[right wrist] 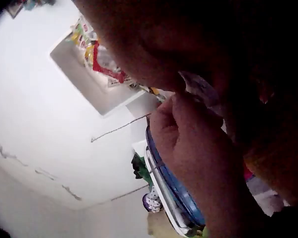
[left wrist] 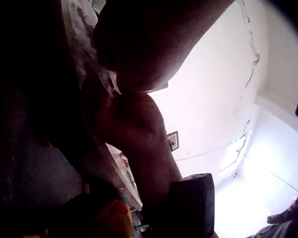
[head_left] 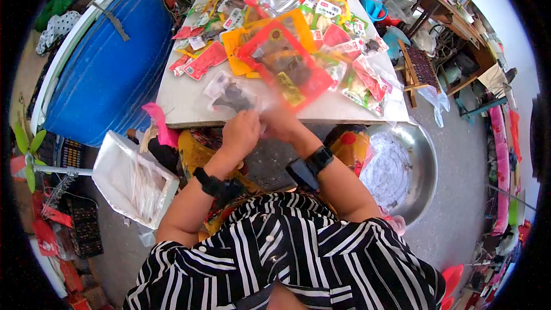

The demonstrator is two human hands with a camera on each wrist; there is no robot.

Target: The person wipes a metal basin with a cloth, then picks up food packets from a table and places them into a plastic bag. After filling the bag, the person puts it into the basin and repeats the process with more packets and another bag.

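Note:
A clear plastic bag (head_left: 232,93) with something dark inside lies at the near edge of the white table (head_left: 189,100). The left hand (head_left: 241,132) has its fingers curled and pinches the near end of the bag. Close beside it, the right hand (head_left: 281,125) also pinches the bag's end. Both hands nearly touch. In the right wrist view the left hand (right wrist: 188,129) is bent at the clear plastic (right wrist: 203,89). The left wrist view shows the right hand (left wrist: 134,119) at the plastic, dark. A large red-edged packet (head_left: 287,60) lies beyond the hands.
Many colourful packets (head_left: 235,17) are heaped across the table. A blue tub (head_left: 109,63) stands at left, with a white foam box (head_left: 132,183) below it. At right are a metal basin (head_left: 422,166) on the floor and a wooden chair (head_left: 410,72).

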